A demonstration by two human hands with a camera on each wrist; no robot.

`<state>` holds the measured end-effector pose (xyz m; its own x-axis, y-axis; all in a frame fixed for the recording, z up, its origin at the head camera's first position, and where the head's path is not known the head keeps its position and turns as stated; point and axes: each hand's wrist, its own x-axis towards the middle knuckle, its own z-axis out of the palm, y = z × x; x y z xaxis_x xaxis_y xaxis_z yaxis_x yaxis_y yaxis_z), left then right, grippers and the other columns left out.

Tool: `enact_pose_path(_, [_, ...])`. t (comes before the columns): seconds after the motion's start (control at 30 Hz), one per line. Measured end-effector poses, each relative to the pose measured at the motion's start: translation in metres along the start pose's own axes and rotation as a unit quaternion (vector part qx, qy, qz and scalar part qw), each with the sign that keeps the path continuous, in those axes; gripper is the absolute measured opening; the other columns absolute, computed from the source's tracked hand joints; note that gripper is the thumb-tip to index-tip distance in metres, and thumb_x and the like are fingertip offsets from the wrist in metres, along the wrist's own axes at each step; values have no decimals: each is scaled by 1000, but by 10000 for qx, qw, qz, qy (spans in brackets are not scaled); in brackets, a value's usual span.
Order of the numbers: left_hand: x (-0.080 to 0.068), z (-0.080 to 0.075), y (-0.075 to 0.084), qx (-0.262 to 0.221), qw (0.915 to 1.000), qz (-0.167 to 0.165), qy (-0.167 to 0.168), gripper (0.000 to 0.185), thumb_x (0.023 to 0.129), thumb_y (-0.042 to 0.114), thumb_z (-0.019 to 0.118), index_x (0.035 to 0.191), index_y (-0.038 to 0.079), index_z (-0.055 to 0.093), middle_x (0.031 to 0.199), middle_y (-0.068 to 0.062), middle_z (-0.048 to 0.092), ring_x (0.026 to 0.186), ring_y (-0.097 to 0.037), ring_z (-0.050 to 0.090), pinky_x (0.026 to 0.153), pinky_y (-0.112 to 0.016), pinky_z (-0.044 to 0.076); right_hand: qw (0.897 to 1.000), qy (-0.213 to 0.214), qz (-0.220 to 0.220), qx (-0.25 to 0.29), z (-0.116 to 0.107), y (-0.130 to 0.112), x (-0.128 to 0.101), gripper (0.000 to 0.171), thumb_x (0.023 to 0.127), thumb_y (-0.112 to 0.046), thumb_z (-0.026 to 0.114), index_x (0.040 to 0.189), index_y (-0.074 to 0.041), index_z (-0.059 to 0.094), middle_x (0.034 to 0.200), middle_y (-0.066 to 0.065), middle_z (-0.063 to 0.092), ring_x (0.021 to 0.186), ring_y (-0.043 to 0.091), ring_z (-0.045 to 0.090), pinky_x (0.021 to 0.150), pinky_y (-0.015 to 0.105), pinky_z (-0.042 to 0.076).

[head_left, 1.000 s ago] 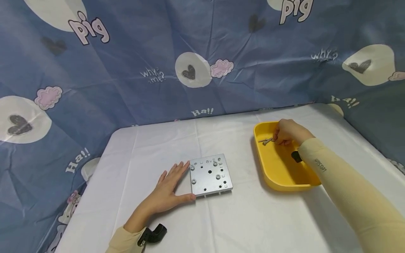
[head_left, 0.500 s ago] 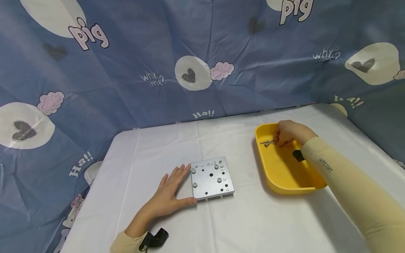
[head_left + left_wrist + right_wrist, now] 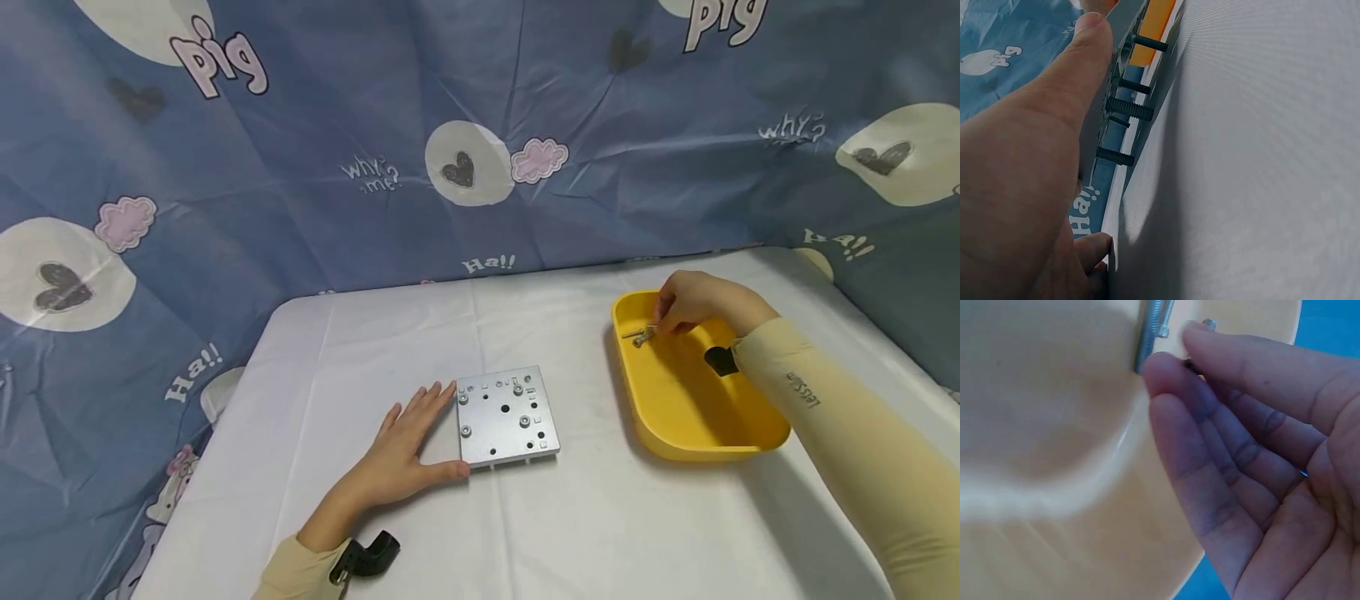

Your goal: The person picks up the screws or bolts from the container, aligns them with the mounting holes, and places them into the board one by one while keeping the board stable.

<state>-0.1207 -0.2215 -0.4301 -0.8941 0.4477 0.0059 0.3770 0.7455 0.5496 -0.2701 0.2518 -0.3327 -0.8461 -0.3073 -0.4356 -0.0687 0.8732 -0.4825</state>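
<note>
The silver metal plate lies on the white-covered tabletop, socket-head screws seated in its upper face beside several dark holes. The left hand rests at the plate's left edge with its grip spread apart, the thumb at the near corner and the other fingertips by the far one, clamped on nothing. From the left wrist, threaded shafts stick out of the plate's underside; the forward part of the plate is cut off by the top border there, and the thumb covers some of its edge. Well to the right of the plate sits a yellow tray, its right wall partly hidden by a beige sleeve. The right hand reaches into that tray, right of the plate and farther back than it. Its grip is curled with the tips close together; a dark speck shows between them, but whether a screw is pinched there I cannot tell. Loose screws, also right of the plate and beyond it, lie in the tray by those tips, partly covered and too blurred to count. Behind the plate hangs a blue printed cloth, cropped above.
</note>
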Motion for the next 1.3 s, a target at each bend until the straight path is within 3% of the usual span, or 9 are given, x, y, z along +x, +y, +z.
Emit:
enact_pose_path(0.2, [1,-2,-1,4,10000,-42,3,116,83,69,81,174,30,21,180,-12,22,167,-41,18,132,-73,8,9995,148,-164,218,-3,-7,0,14,98,-10,76,93,3,74,84,8,77,74,12,71,73,27,64])
enact_pose_path(0.4, [-1,3,-1,-87,9998,-126,-97,116,83,68,82,174,32,19,181,-11,19,168,-40,16,132,-73,5,9992,284,-122,270,-7,-14,-3,17,99,-14,78,99,3,76,85,5,78,76,13,73,73,26,64])
enact_pose_path(0.8, [-3,0,0,-41,9999,-125,-54,114,84,69,81,173,34,19,181,-10,19,168,-40,16,132,-74,5,9965,766,-329,14,-13,-43,-7,23,101,-22,78,102,0,80,86,5,80,77,17,76,78,33,66])
enact_pose_path(1.03, [-7,-4,-2,-62,9996,-250,126,114,83,65,84,173,34,21,180,-12,21,167,-43,16,132,-73,4,9939,842,-676,217,-9,-76,-4,22,100,-22,79,101,-1,80,91,10,82,76,15,76,78,33,67])
enact_pose_path(1.2, [-2,-1,2,-114,9997,-196,12,114,84,64,84,173,33,20,180,-12,21,168,-42,15,132,-72,3,9935,841,-758,113,-4,-82,-8,18,97,-24,82,96,-6,80,81,4,79,69,11,72,71,26,62])
enact_pose_path(1.3, [1,2,4,-132,9997,-196,-30,114,83,63,84,173,33,20,180,-11,21,168,-41,14,132,-72,3,9941,619,-812,352,5,-83,-9,14,98,-19,81,98,-5,80,83,4,78,72,13,72,71,26,63])
